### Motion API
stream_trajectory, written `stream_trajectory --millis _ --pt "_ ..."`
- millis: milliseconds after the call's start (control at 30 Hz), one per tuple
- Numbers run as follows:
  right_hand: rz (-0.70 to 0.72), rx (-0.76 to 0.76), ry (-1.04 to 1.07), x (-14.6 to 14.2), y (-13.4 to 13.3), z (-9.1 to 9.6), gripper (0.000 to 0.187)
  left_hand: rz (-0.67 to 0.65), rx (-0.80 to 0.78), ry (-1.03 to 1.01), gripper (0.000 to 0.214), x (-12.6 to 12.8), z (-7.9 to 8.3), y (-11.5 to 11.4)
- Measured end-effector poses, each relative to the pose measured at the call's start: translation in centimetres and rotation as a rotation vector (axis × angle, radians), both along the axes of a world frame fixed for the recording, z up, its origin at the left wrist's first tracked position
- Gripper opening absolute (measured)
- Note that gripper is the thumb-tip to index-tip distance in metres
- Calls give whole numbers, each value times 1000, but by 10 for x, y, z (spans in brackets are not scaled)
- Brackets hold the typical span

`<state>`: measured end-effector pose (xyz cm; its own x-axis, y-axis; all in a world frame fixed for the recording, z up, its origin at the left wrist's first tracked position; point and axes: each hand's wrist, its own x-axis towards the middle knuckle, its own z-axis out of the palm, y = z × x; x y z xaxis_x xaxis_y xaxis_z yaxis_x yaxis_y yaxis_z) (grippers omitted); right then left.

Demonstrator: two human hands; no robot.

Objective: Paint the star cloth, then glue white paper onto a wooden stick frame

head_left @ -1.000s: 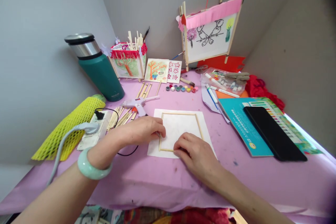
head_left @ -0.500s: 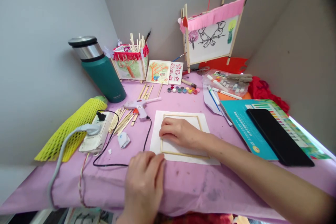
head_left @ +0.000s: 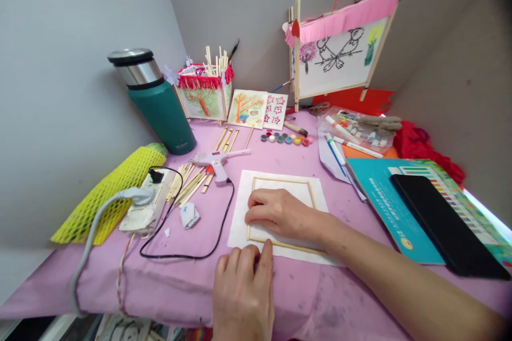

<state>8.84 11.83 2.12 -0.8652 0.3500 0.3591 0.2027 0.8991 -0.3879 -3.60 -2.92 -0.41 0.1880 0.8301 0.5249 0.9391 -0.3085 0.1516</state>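
Note:
A rectangle of thin wooden sticks (head_left: pixel 293 246) lies on a white sheet of paper (head_left: pixel 239 224). Over its left side rests my right hand (head_left: pixel 282 216), fingers bent and closed on the left stick; the exact grip is partly hidden. My left hand (head_left: pixel 245 290) is at the paper's near edge, with the index fingertip at the near stick and the other fingers bent on the table; nothing is held in it. A pale purple glue gun (head_left: pixel 216 160) lies beyond the paper to the left, its black cord curving beside the sheet.
Loose sticks (head_left: pixel 192 186), a power strip (head_left: pixel 148 205) and a green bottle (head_left: pixel 164 112) stand left. Paint pots (head_left: pixel 286 139) and a picture-sided stick box (head_left: pixel 206 98) are behind. A black phone (head_left: pixel 446 224) lies on a blue pad (head_left: pixel 384 192) at right. A decorated lantern (head_left: pixel 340 58) hangs behind.
My left hand has moved right and its index finger now reaches the near stick. My right hand stays on the frame's left side. The camera view has shifted slightly.

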Motion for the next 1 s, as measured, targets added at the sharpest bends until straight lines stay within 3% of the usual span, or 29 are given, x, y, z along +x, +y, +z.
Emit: stream_trajectory --millis 133,333,433,600,733,1000 --pt "-11 18 -26 0 -1 2 18 -6 -24 -50 34 -8 3 4" --pt "-7 41 -36 2 -1 -1 15 118 -87 -156 18 -33 11 14" --pt "-12 70 -46 3 -1 -1 16 94 -90 -163 15 -37 11 14" --pt "1 103 -50 2 -2 1 18 23 -9 -29 25 -25 11 11" --pt "-1 108 -58 1 -2 3 20 10 -71 46 29 -11 13 9" --pt "-8 166 -85 1 -3 1 21 20 -22 6 33 -6 5 6"
